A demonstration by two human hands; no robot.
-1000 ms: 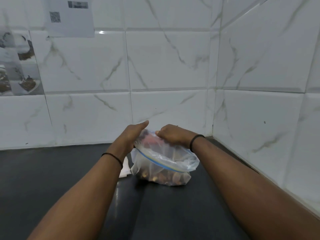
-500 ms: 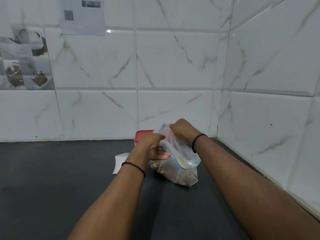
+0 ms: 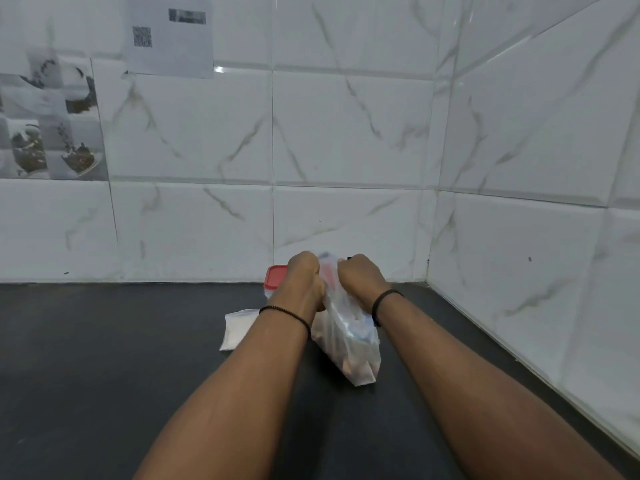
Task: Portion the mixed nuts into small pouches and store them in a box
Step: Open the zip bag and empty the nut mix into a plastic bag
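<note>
Since the earlier frames, both hands have gathered at the mouth of the zip bag of mixed nuts, pulling it upright, and the view has lifted so that more wall shows. Seen from the head camera, the left hand and the right hand are each fisted on one side of the bag's top, pinching the plastic close together; the nuts sit in the bottom corner, which rests on the dark counter. By the look of it, the step in hand is opening the big bag, so no portioning has begun. Next the seal must be pulled apart evenly, with the base kept down so nothing spills. Small white pouches lie flat just beside the left wrist; a red-lidded box stands behind the left hand, near the wall. White marble-veined tiles line the corner, and a printed sheet hangs upper left.
</note>
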